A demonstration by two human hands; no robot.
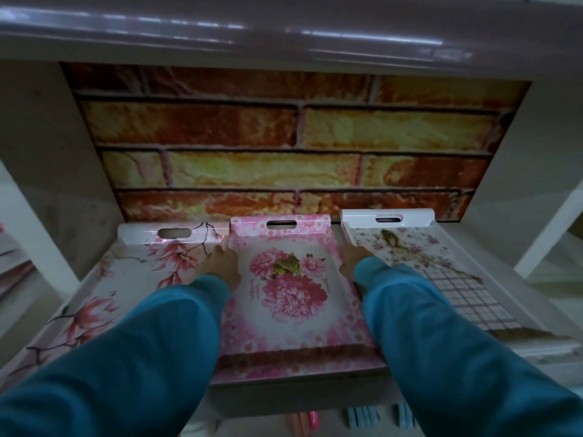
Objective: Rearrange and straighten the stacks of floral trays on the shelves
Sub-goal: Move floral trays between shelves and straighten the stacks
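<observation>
Three floral trays lie side by side on a white shelf. The middle one is a pink peony tray [293,298] with a slotted handle at its far end. A white tray with pink magnolia branches [132,272] lies to its left, and a white tray with small flowers and a grid pattern [441,266] to its right. My left hand [220,263] grips the pink tray's far left rim, between it and the magnolia tray. At the far right rim my right hand [355,260] holds the same tray. Blue sleeves cover both arms.
A brick-pattern panel [296,143] forms the shelf's back wall. A glossy upper shelf edge [284,29] hangs overhead. White side walls stand left [47,152] and right [549,159]. Pink and blue items [362,417] show on the level below.
</observation>
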